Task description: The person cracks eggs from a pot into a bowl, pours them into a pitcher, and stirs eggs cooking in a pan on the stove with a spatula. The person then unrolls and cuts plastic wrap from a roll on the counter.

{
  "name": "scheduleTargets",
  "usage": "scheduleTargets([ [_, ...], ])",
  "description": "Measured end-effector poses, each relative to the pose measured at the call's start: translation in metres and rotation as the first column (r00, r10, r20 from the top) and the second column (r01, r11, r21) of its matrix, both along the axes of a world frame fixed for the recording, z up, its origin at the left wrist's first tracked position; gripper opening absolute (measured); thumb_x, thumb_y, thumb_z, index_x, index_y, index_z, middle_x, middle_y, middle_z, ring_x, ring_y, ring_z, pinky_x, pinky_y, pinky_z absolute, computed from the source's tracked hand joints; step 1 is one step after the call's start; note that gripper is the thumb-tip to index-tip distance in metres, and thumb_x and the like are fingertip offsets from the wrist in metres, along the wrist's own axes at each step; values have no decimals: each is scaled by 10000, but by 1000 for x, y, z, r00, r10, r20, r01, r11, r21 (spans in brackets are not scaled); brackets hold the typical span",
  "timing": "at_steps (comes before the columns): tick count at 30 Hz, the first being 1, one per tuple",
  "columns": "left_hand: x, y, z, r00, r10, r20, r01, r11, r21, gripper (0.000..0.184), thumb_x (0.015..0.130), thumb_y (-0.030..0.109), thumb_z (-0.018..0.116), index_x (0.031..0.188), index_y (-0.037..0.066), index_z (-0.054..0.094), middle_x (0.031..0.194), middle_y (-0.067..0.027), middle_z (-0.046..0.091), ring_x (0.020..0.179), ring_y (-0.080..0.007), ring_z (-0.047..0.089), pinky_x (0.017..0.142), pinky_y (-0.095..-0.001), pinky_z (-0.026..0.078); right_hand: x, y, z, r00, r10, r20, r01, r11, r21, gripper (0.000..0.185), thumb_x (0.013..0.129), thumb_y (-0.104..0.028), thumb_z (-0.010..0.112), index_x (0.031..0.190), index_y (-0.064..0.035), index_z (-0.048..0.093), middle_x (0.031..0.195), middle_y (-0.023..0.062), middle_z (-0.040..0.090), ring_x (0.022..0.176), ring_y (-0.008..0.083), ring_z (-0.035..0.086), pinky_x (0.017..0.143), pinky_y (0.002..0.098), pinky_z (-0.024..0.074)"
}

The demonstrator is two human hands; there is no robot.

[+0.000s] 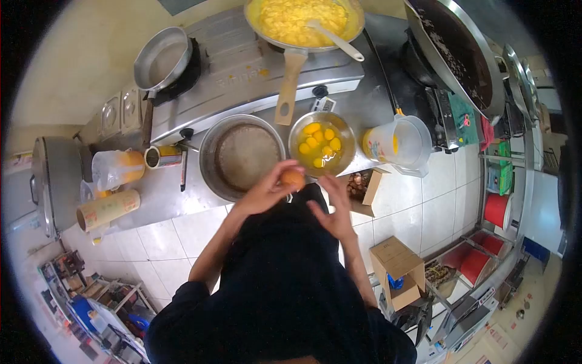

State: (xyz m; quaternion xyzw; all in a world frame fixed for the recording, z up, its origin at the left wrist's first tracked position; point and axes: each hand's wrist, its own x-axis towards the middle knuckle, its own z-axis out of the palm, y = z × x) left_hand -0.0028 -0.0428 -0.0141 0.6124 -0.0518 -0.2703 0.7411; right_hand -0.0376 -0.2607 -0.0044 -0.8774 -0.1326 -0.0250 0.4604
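- Everything here is placed from the steel bowl (pixel 347 133) in the middle, several egg yolks (pixel 312 142) lying in it, glare over the lower ones.
- And here's the brown egg (pixel 293 178), just off the bowl's lower-left rim, in the left hand (pixel 271 187)! Fingers and thumb are clamped on it; they cover part of the shell, so any crack is impossible to call.
- The right hand (pixel 334 209) is below the bowl, holding nothing, fingers spread apart, tips close to the rim; whether they touch, I cannot tell.
- Left of the bowl sits a big metal pot (pixel 247 151), its lower-right edge hidden behind the left hand, the film on its bottom hard to identify.
- Above the bowl, a frying pan (pixel 292 79) of scrambled egg (pixel 294 23), cut off by the top edge, a white spatula (pixel 339 41) sunk into it, its blade partly buried.
- Right of the bowl, a clear plastic jug (pixel 412 145), cloudy, its contents only a yellow blur.
- Below and right, an open cardboard box (pixel 374 191), partly covered by the counter and hand; brown pieces inside look like eggshells.
- Far upper right, a wok (pixel 494 79) of dark liquid, its top cropped.
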Motion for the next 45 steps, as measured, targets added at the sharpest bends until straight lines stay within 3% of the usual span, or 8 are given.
scheduleTargets([
  [7,-6,2,4,995,74,66,-72,997,-39,716,902,91,603,1462,59,158,1388,-162,397,1277,-237,422,1014,-359,402,24,43,-27,1000,-29,2,29,983,182,534,696,-83,787,1183,-80,567,1195,127,587,1091,305,556,922,387,455],
  [9,-2,24,6,941,288,176,-316,935,160,664,901,88,600,1447,57,223,1359,-170,438,1250,-238,454,1007,-354,406,38,54,-32,988,-21,156,-7,984,179,489,712,-81,775,1158,-71,576,1171,126,603,1068,310,568,910,389,460],
  [15,1,55,3,941,53,333,-167,930,326,477,871,66,603,1327,64,460,1295,-132,516,1203,-222,498,990,-346,420,47,65,-30,979,142,149,-153,986,61,441,753,-61,741,1161,-54,572,1182,125,595,1078,279,572,907,362,473],
  [17,9,37,17,930,70,362,-184,939,291,467,848,62,623,1297,68,497,1277,-121,528,1203,-226,500,988,-351,423,47,70,-12,952,85,-295,84,853,515,444,784,-52,727,1194,-44,556,1169,108,589,1091,215,567,930,326,471],
  [23,55,9,20,842,-125,525,-138,891,433,444,791,146,724,1201,45,589,1202,-115,600,1104,-213,577,938,-371,479,77,30,-6,857,309,-413,68,726,684,495,814,-34,706,1265,-23,506,1152,97,574,1069,169,564,896,292,493],
  [26,72,-6,0,868,-42,494,-81,971,226,441,757,193,762,1146,39,622,1098,-111,651,974,-207,641,836,-337,534,92,4,-1,855,287,-433,8,826,564,523,811,-55,716,1289,-30,504,1171,109,585,1015,168,592,853,282,511],
  [37,115,-30,-34,755,-292,588,25,908,418,490,701,255,795,1085,7,619,947,-144,685,831,-216,683,774,-323,550,117,-25,-33,981,184,-60,-184,983,16,532,732,-87,759,1232,-50,581,1057,137,670,861,176,683,731,274,553],
  [45,117,-25,-45,924,-244,295,187,960,208,419,749,134,778,1101,-23,614,919,-123,688,819,-156,663,754,-255,530,120,-34,-41,968,194,-157,-168,972,165,527,690,-83,797,1183,-40,615,1046,153,672,847,191,686,729,292,564],
])
